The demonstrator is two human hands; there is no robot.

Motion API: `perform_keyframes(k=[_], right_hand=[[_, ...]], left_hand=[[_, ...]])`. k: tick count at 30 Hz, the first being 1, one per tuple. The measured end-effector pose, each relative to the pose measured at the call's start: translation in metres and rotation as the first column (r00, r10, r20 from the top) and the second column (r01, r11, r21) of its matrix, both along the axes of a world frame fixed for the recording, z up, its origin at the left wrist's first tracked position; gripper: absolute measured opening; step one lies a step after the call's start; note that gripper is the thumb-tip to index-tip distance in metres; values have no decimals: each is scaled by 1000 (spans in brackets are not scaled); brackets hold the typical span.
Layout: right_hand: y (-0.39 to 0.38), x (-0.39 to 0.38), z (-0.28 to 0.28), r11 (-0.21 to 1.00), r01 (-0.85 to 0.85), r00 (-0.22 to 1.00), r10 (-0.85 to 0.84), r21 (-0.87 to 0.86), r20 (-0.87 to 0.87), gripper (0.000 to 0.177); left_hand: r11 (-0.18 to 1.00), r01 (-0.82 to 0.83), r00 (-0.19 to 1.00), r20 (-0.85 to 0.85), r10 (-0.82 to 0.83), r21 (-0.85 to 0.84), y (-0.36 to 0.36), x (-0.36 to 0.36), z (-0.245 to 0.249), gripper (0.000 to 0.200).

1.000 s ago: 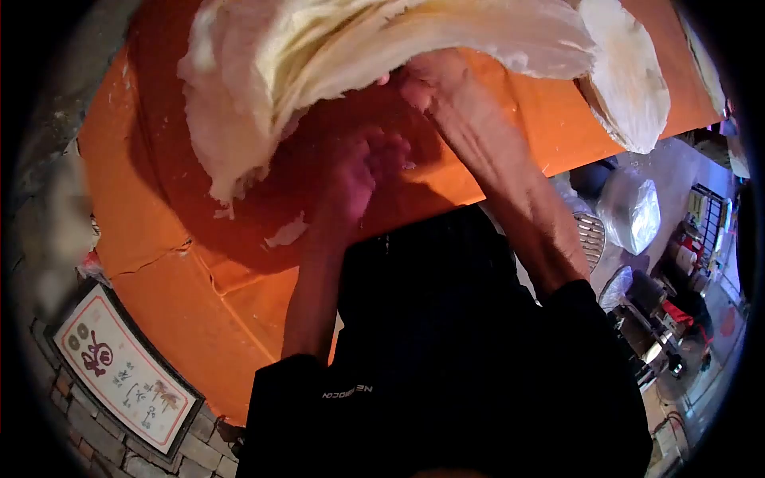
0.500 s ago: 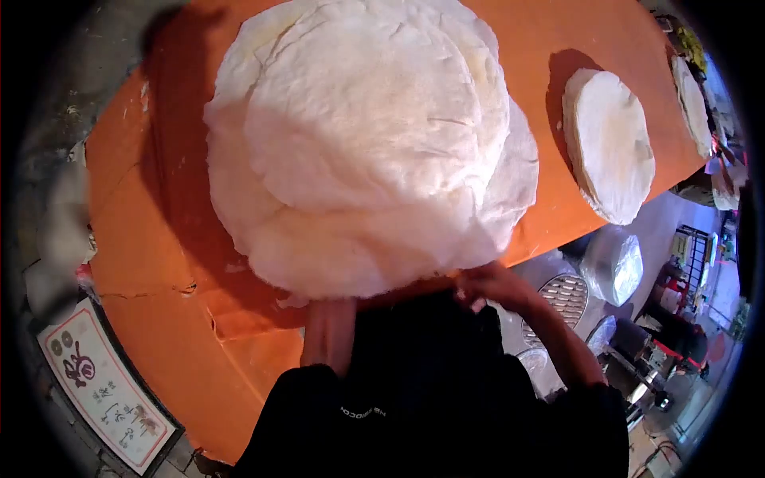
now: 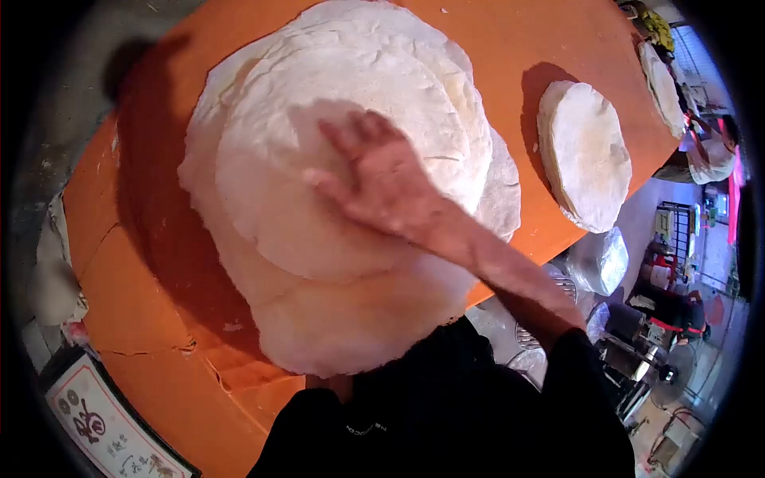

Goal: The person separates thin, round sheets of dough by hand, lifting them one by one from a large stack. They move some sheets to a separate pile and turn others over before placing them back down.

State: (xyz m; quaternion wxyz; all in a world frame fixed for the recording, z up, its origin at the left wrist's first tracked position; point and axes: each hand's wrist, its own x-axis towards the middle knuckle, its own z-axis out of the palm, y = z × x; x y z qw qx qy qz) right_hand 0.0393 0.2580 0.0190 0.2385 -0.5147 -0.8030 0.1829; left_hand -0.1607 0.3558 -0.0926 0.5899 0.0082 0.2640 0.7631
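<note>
A large stack of thin, pale dough sheets (image 3: 351, 72) lies on the orange table, its lower part hanging over the near edge. My right hand (image 3: 370, 171) is over the middle of the stack with its fingers spread and nothing held. Whether it touches the top sheet is hard to tell. My left forearm (image 3: 333, 385) shows only as a short piece below the stack; the dough covers the left hand.
A smaller round stack (image 3: 586, 155) sits to the right on the orange table (image 3: 151, 382), with another (image 3: 661, 89) at the far right. A framed sign (image 3: 111, 422) stands lower left. Wrapped bundles (image 3: 598, 261) lie beyond the table's edge. A person (image 3: 709, 155) is at the far right.
My right hand has moved from the near edge up and left over the stack. The near part of the dough now reaches lower, towards my body. The view has shifted slightly.
</note>
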Motion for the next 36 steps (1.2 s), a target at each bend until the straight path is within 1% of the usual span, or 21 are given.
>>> perform_keyframes(k=[3,6,9,12,14,15,17,18,20,21,23,26,27,28,29,30,31,32,33,35,36], right_hand=[[-15,-30,-7,997,64,990,-58,-45,129,66],[-18,-31,-10,998,62,993,-62,6,102,69],[-32,-33,19,994,83,993,-89,77,80,71],[-58,-38,62,996,28,999,-26,80,-25,74],[-71,-42,88,987,-60,964,96,151,-247,81],[-73,-45,102,986,-57,959,98,159,-265,81],[-78,-51,129,931,-197,834,323,306,-447,82],[-79,-55,141,927,-195,821,334,322,-464,82],[-72,-64,166,878,-197,581,463,436,-669,81],[-69,-68,179,871,-189,564,474,453,-676,81],[-61,-76,203,932,-205,499,363,299,-787,79],[-27,-64,194,872,-480,112,165,92,-980,64],[-9,-51,165,754,-657,77,66,-1,-995,60],[11,-34,128,639,-763,119,-14,-100,-993,57],[27,-16,87,527,-819,230,-57,-225,-971,54],[40,7,44,427,-824,389,-53,-373,-920,51],[20,52,19,431,-818,240,-348,-382,-906,52],[-9,99,-7,482,-770,111,-544,-418,-832,53],[-32,140,-34,527,-701,11,-667,-481,-745,54],[-66,207,-79,539,-525,-61,-796,-659,-602,55],[-87,250,-111,462,-370,136,-831,-806,-539,58]], left_hand=[[1000,0,1000,-30,0,10,7,-8,5,39],[999,14,997,-77,-11,41,9,-13,17,39],[994,8,987,-163,10,109,10,-33,39,39],[976,24,954,-298,42,215,6,-52,89,39],[958,52,912,-404,70,283,-8,-57,129,39],[946,69,890,-448,85,316,-18,-57,150,39],[930,106,825,-554,115,351,-40,-53,193,39],[923,129,789,-601,126,363,-52,-49,215,39],[911,177,715,-685,142,374,-74,-35,251,39],[908,197,685,-715,142,370,-81,-23,264,39],[907,241,587,-796,147,346,-104,-8,290,39],[919,300,414,-903,117,257,-115,23,302,39],[925,315,357,-930,92,212,-116,35,298,39],[934,323,282,-958,57,151,-117,47,292,39],[948,312,175,-985,0,55,-122,51,278,39],[955,291,26,-997,-73,-63,-123,58,251,39],[954,252,-143,-981,-129,-162,-125,63,222,39],[955,101,-526,-830,-186,-278,-137,61,189,32],[960,85,-581,-796,-172,-269,-157,77,163,32],[943,47,-670,-710,-214,-329,-208,87,98,35],[923,21,-705,-660,-259,-384,-231,85,69,40]])
